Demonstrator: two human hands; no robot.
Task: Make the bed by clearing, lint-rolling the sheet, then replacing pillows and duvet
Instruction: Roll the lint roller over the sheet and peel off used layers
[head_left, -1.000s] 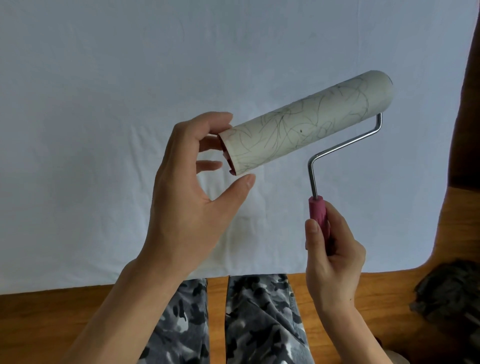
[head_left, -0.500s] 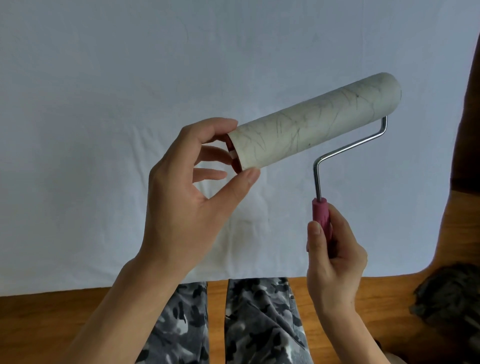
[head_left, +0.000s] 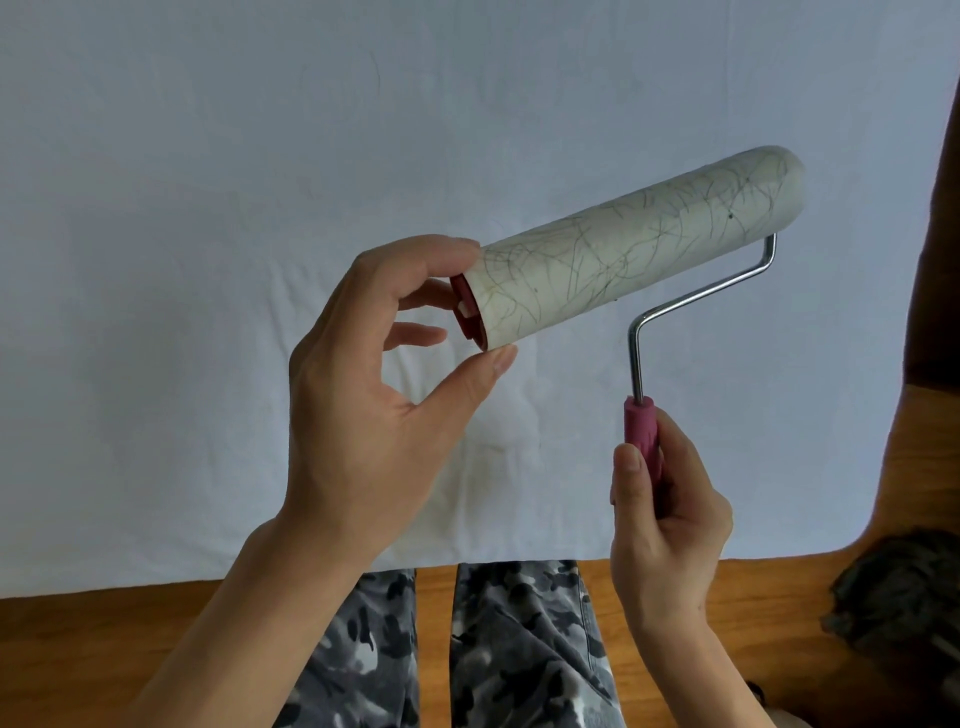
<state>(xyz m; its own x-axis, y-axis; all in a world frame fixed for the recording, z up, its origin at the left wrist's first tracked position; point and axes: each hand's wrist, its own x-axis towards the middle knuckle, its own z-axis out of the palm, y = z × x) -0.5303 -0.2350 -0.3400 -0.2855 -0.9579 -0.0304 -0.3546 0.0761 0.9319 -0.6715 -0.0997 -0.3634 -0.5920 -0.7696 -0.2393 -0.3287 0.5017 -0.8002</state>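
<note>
While the left hand (head_left: 363, 395) pinches the hair-covered lint roller (head_left: 618, 249) end and the right hand (head_left: 670, 514) grips its handle (head_left: 643, 431), a torn sheet could drop hairs onto the bed sheet (head_left: 208, 260)

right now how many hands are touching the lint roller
2. The left hand pinches the near end of the hair-covered roll between index finger and thumb. The right hand grips the pink handle below the metal rod.

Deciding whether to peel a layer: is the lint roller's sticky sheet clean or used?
Used. The lint roller sheet is covered with stuck hairs and specks along its length.
</note>
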